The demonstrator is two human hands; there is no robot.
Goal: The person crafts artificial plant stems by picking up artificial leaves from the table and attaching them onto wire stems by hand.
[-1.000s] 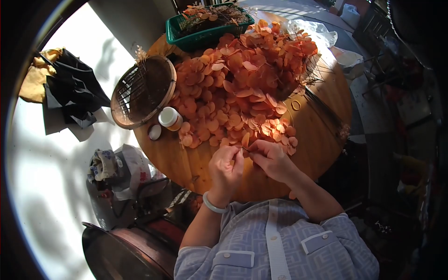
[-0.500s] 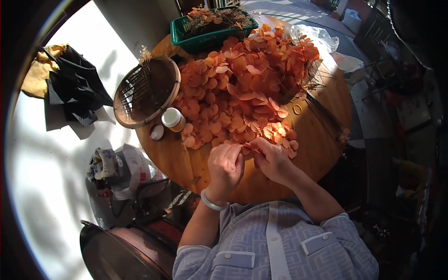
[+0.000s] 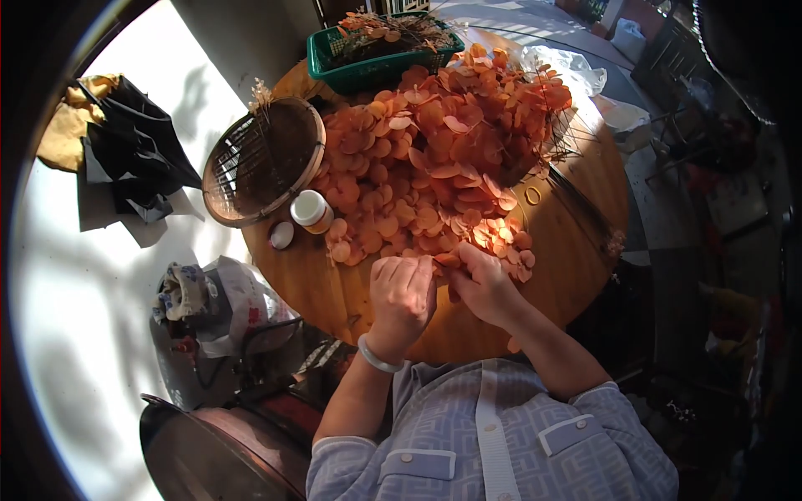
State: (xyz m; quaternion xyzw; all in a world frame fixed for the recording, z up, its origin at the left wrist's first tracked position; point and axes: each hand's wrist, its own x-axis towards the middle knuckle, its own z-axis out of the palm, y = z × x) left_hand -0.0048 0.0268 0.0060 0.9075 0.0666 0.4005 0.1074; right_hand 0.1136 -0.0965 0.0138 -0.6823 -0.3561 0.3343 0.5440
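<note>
A large heap of orange round-leaved sprigs (image 3: 434,150) covers the middle of the round wooden table. At its near edge my left hand (image 3: 403,292) is closed, fingers curled, with a bracelet at the wrist. Just beside it my right hand (image 3: 486,284) pinches too, and a small orange leaf (image 3: 448,260) shows between the two sets of fingertips. What lies inside the left fingers is mostly hidden. Under my right forearm a single orange leaf (image 3: 513,343) is partly visible.
A green basket (image 3: 342,82) of dried sprigs stands at the back. To the left are a round woven tray (image 3: 219,200), an open white jar (image 3: 312,210) and its lid (image 3: 281,235). A yellow ring (image 3: 532,195) and thin stems (image 3: 582,203) lie on the right of the table (image 3: 585,259).
Both hands stay together at the heap's near edge, with small finger shifts. An orange leaf now shows below my right forearm that was not visible before.
</note>
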